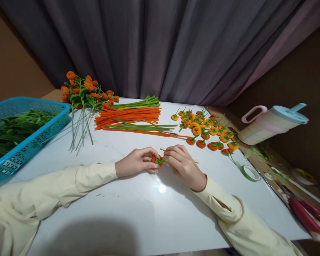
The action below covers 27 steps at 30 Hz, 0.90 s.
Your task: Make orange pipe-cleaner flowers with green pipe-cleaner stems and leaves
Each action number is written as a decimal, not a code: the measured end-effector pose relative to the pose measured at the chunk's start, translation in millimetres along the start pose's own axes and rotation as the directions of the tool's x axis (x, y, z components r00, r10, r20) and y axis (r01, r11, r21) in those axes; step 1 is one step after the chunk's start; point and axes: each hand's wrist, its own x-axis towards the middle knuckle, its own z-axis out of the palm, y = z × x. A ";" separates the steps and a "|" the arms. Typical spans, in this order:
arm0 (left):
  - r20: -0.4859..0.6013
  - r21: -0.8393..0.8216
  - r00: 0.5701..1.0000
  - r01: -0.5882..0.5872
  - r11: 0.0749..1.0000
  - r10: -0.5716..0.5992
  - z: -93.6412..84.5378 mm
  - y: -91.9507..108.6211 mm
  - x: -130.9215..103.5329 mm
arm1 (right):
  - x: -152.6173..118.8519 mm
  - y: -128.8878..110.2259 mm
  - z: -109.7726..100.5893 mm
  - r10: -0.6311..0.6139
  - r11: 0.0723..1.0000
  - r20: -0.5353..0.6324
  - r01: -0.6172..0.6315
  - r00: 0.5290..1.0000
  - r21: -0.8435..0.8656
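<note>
Between the thumb and fingers of my left hand [137,160] is a small orange chenille flower [155,159] with a green base and a short green stem pointing right. My right hand [185,165] is closed close beside it, its fingertips at the green stem. A thin wooden stick [162,149] pokes out on both sides of my right hand and appears to be held in it. The fingers hide the stick's middle, and I cannot tell whether the right fingertips also pinch the stem. Both hands are just above the white tabletop [117,209].
Beyond my hands lie orange chenille stems [128,116] and green chenille stems [141,103]. Finished orange flowers [88,85] stand back left, near a blue basket [29,149] of green leaves. Flower heads [202,128], green tape [250,173], a tumbler [269,124] and red-handled pliers [305,215] are rightward.
</note>
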 end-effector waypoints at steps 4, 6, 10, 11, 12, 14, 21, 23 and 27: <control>-0.027 0.000 1.000 -0.005 1.000 0.005 2.2 1.9 -0.6 | 0.5 -1.5 0.1 -0.003 1.000 -0.009 0.003 1.000 -0.018; -0.028 0.006 1.000 -0.014 1.000 0.014 2.5 2.3 -0.9 | 0.5 -2.0 0.4 -0.001 1.000 -0.007 0.001 1.000 -0.015; -0.025 0.019 0.999 -0.037 0.999 0.038 2.3 1.9 -1.3 | 0.8 -3.3 0.6 0.019 1.000 -0.008 -0.019 1.000 0.006; -0.027 0.020 0.999 -0.040 0.999 0.040 2.2 1.8 -1.4 | 1.1 -3.7 0.5 0.023 1.000 -0.008 -0.023 1.000 0.011; -0.029 0.021 0.999 -0.042 0.999 0.042 2.2 1.7 -1.4 | 1.3 -4.1 0.4 0.026 1.000 -0.009 -0.025 1.000 0.014; -0.031 0.023 0.999 -0.042 0.999 0.042 2.0 1.5 -1.4 | 1.8 -4.5 0.0 0.028 1.000 -0.013 -0.028 1.000 0.015; -0.005 0.044 0.999 -0.041 0.998 0.042 0.4 0.2 -0.6 | 2.7 -3.7 1.3 0.004 1.000 -0.030 -0.003 1.000 0.029; -0.003 0.052 0.999 -0.041 0.998 0.042 0.4 0.5 -0.6 | 2.6 -3.1 2.3 0.014 0.999 -0.022 -0.013 1.000 0.037; 0.006 0.055 1.000 -0.025 0.998 0.025 1.8 1.6 -1.5 | 2.1 -2.4 3.3 0.039 0.998 -0.023 -0.038 0.999 0.055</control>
